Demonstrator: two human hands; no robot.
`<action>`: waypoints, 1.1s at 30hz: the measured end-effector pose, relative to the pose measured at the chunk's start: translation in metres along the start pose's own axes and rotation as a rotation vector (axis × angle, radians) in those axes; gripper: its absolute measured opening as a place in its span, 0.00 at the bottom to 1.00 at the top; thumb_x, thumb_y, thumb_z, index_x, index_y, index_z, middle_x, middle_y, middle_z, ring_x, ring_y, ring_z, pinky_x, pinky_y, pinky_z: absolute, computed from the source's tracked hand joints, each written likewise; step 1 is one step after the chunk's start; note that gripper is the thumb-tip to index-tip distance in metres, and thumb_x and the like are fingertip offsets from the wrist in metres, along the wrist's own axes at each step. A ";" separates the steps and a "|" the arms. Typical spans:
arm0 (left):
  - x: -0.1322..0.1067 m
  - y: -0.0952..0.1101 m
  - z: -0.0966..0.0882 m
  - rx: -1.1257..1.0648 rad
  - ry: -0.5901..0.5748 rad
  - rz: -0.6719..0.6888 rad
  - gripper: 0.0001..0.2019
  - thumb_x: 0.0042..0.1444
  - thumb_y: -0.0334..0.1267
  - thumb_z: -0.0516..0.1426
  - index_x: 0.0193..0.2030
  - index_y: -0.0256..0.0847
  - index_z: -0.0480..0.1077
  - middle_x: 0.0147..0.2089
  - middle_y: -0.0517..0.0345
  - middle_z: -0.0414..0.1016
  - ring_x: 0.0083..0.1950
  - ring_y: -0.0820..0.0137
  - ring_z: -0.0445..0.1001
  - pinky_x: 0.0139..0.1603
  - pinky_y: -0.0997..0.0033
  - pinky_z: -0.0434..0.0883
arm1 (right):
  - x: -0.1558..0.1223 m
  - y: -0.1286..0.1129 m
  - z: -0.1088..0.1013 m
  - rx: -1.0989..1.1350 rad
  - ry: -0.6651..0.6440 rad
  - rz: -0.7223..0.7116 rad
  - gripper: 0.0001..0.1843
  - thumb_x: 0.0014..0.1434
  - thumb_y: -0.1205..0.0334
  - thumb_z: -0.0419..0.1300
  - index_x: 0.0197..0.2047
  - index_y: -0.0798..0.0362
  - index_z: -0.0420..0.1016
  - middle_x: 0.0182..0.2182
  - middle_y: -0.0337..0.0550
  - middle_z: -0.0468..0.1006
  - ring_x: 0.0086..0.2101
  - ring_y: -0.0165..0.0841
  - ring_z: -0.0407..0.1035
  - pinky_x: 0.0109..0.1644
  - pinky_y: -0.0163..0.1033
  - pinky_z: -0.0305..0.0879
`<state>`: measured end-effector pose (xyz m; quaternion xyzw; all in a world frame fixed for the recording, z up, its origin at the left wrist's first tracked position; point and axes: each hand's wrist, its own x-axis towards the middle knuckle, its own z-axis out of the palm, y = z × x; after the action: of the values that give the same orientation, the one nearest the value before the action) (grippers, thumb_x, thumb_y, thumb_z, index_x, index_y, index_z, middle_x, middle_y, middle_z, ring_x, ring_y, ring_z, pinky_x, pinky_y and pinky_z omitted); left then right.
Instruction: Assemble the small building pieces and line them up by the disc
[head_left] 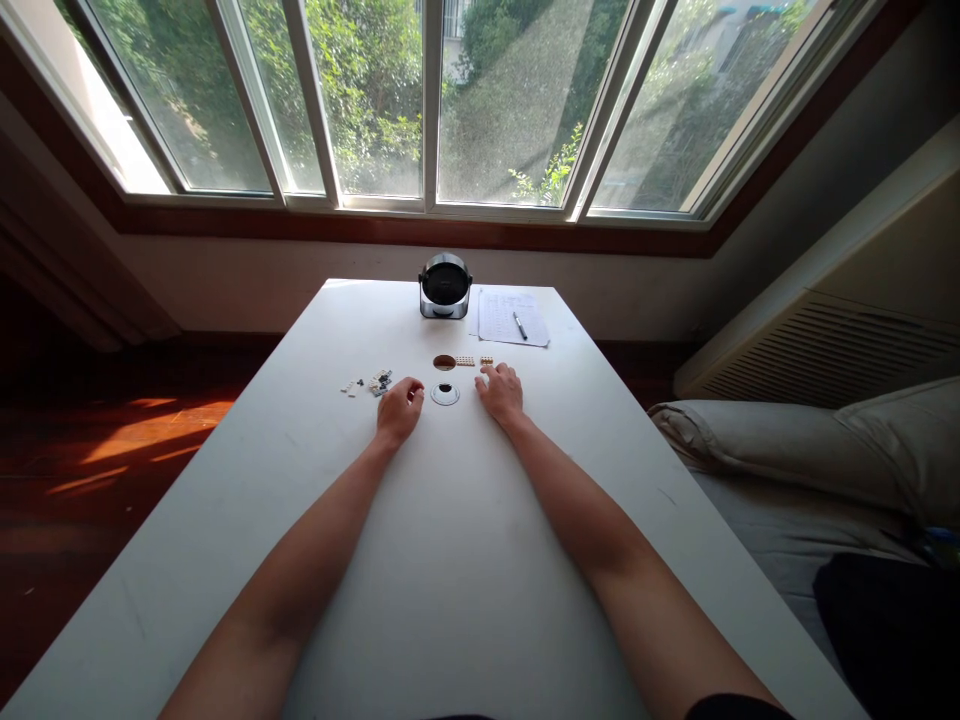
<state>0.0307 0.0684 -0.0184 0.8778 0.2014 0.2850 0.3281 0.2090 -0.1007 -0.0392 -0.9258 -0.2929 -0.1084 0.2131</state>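
Both my forearms stretch out over a white table (450, 560). My left hand (398, 408) rests on the tabletop with its fingers curled inward; whether it holds anything is hidden. Just left of it lies a small pile of tiny building pieces (379, 382), with a few more loose pieces (351, 386) beyond. My right hand (500, 392) lies palm down with fingers bent, close to small tan plates (474, 360). Between the hands sits a clear round ring (445, 394), and a brown oval piece (444, 362) lies just behind it.
A small round desk fan (445, 287) stands at the far edge of the table, beside a sheet of paper (511, 318) with a pen (520, 325) on it. Windows run behind. A bed with a pillow (810, 440) lies to the right.
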 end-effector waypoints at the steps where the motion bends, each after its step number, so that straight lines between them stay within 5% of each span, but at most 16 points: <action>1: 0.003 -0.006 -0.004 0.029 0.040 -0.014 0.08 0.62 0.39 0.52 0.41 0.45 0.72 0.38 0.56 0.78 0.38 0.66 0.73 0.42 0.66 0.67 | 0.000 0.000 0.000 0.011 0.001 -0.009 0.18 0.66 0.55 0.54 0.54 0.51 0.75 0.48 0.52 0.71 0.49 0.44 0.62 0.55 0.45 0.58; 6: 0.019 -0.041 -0.025 0.191 0.233 -0.078 0.11 0.60 0.32 0.52 0.42 0.43 0.75 0.46 0.49 0.78 0.49 0.59 0.70 0.53 0.58 0.64 | -0.002 -0.003 -0.001 0.076 0.007 -0.081 0.13 0.66 0.57 0.55 0.48 0.51 0.78 0.46 0.50 0.72 0.48 0.42 0.63 0.54 0.44 0.60; 10: 0.025 -0.060 -0.034 0.253 0.171 -0.155 0.16 0.61 0.28 0.50 0.48 0.45 0.76 0.51 0.50 0.78 0.54 0.59 0.68 0.56 0.57 0.61 | -0.005 -0.007 0.000 0.133 0.028 -0.171 0.11 0.66 0.58 0.56 0.45 0.51 0.78 0.42 0.48 0.73 0.46 0.40 0.64 0.52 0.43 0.61; 21: 0.026 -0.067 -0.042 0.476 0.087 -0.201 0.13 0.64 0.34 0.51 0.47 0.48 0.76 0.51 0.50 0.77 0.55 0.56 0.67 0.53 0.57 0.61 | -0.006 -0.010 0.005 0.218 -0.003 -0.251 0.09 0.66 0.59 0.58 0.43 0.50 0.79 0.40 0.46 0.72 0.45 0.38 0.66 0.50 0.41 0.62; 29: 0.027 -0.072 -0.045 0.469 0.104 -0.208 0.21 0.56 0.22 0.50 0.48 0.47 0.75 0.49 0.53 0.77 0.52 0.61 0.70 0.51 0.61 0.61 | -0.007 -0.013 0.004 0.241 -0.025 -0.277 0.08 0.65 0.59 0.58 0.43 0.49 0.79 0.40 0.46 0.73 0.44 0.37 0.66 0.49 0.40 0.62; 33: 0.026 -0.070 -0.046 0.479 0.119 -0.222 0.15 0.60 0.29 0.50 0.46 0.46 0.75 0.49 0.51 0.77 0.53 0.58 0.69 0.52 0.58 0.60 | -0.008 -0.013 0.004 0.241 -0.035 -0.284 0.08 0.65 0.59 0.58 0.42 0.49 0.79 0.39 0.45 0.74 0.43 0.37 0.66 0.49 0.40 0.62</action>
<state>0.0095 0.1525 -0.0286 0.8847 0.3772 0.2424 0.1278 0.1956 -0.0931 -0.0409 -0.8446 -0.4351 -0.0855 0.3002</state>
